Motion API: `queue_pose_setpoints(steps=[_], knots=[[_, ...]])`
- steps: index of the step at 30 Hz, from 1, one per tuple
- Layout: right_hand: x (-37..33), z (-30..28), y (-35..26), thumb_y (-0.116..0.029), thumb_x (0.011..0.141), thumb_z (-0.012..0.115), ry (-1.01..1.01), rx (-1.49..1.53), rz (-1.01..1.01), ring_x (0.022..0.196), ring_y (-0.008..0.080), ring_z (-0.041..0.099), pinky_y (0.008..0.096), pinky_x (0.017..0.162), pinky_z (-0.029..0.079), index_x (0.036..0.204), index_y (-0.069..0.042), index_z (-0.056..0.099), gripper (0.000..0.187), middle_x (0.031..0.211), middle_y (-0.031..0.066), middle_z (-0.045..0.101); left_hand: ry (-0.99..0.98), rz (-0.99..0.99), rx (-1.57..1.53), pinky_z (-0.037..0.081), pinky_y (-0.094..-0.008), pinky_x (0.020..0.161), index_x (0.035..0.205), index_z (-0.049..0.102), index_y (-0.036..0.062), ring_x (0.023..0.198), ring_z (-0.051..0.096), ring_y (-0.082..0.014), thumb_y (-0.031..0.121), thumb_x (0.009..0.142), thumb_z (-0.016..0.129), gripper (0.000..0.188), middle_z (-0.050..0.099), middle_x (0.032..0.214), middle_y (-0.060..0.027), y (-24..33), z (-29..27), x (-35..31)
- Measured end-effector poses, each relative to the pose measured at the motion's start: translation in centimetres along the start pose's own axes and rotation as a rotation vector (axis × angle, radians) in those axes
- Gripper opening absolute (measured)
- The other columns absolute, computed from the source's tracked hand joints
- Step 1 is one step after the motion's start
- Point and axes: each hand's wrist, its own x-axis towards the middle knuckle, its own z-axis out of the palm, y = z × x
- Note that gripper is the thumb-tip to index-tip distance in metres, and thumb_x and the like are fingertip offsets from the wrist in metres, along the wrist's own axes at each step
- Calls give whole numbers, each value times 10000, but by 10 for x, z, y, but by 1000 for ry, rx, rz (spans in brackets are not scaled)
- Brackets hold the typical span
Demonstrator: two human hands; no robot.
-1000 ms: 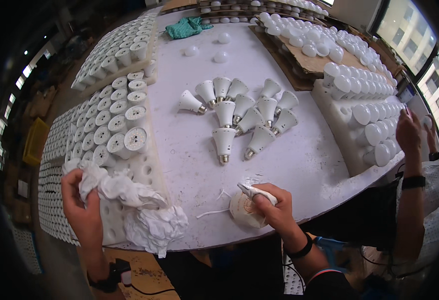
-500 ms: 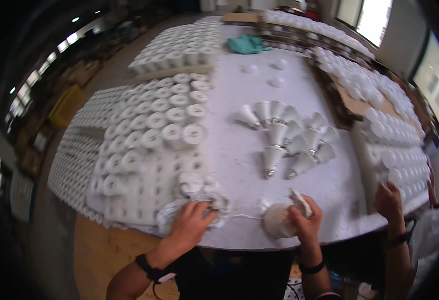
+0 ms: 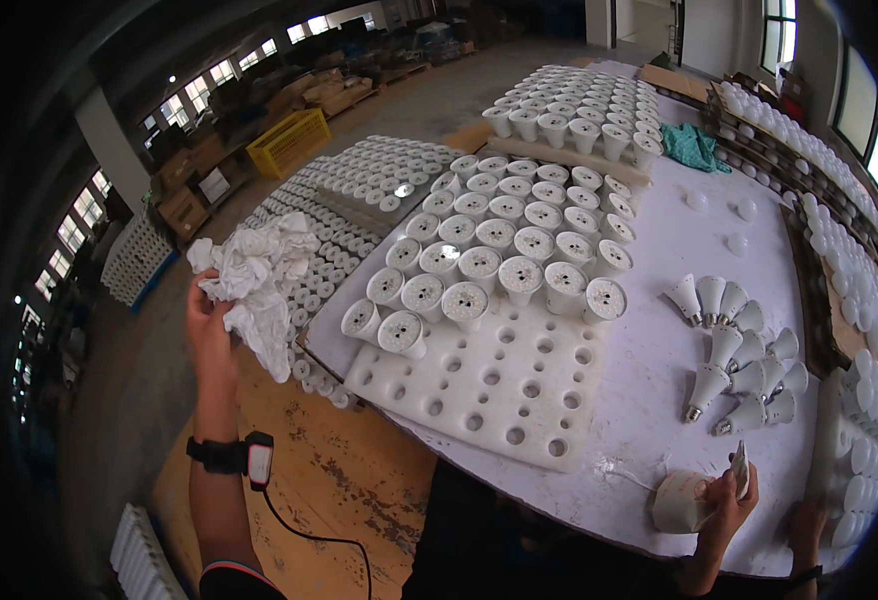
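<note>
Crumpled white cloth [image 3: 264, 270], left of perforated white foam tray [image 3: 471, 388]
Left hand [image 3: 211, 325]: fingers pinch cloth. Right hand [image 3: 727, 507], right of tray: fingers grip pale pointed object [image 3: 741, 460].

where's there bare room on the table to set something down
Best is the strip of pale tabletop between the white foam tray with round holes and the clustered white cone-shaped bulbs. Crowded: the right edge, lined with white domes, and the near right corner, where the right hand is beside a round beige object.
</note>
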Motion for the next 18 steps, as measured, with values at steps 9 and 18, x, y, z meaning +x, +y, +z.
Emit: queue_pose_setpoints(steps=[9,18], knots=[[-1,4,-1,-121,791,564,2,-75,32,607,61,445,193,559,364,936,39,553,216,716,24,508,-722,228,1044,407,-334,782,999,556,32,901,515,-299,17,644,593,357,553,953,-129,-168,9,-12],[-6,2,-3,-113,825,523,1,-88,-19,495,31,371,182,467,291,903,40,602,190,630,1,495,-659,348,1099,434,-325,748,1081,519,40,904,531,-264,75,675,611,418,522,1059,-126,-56,36,-61]])
